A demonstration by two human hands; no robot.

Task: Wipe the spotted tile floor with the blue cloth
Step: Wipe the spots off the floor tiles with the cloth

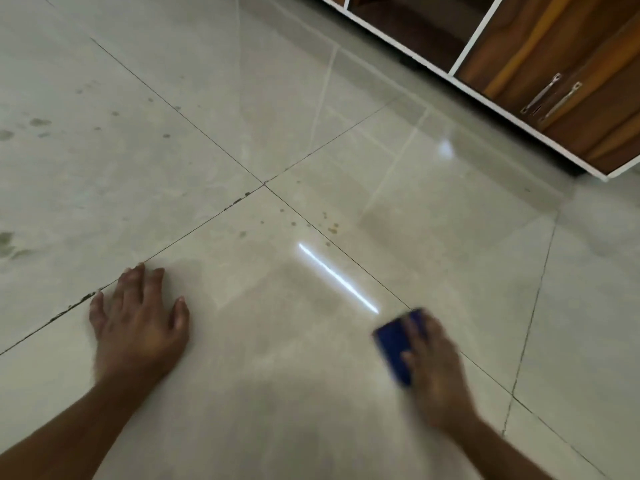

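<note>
- The left hand (pixel 138 323) lies flat on the glossy pale grey tile floor (pixel 277 341), palm down, fingers spread and holding nothing; its fingertips reach a dark grout line.
- The right hand (pixel 434 372) presses down on a folded dark blue cloth (pixel 394 348) lying on the floor (both are smeared by motion blur), with the fingers laid over the cloth's top; whether they curl round its edge is hard to tell.
- The cloth sits just beside a bright white streak of reflected light (pixel 337 277).
- Small brownish spots (pixel 332 230) dot the tile beyond the streak, well apart from the cloth; greyer smudges (pixel 40 122) mark the tiles at far left.
- A brown wooden cabinet with white edging (pixel 554 64) and metal handles (pixel 550 95) stands at upper right.
</note>
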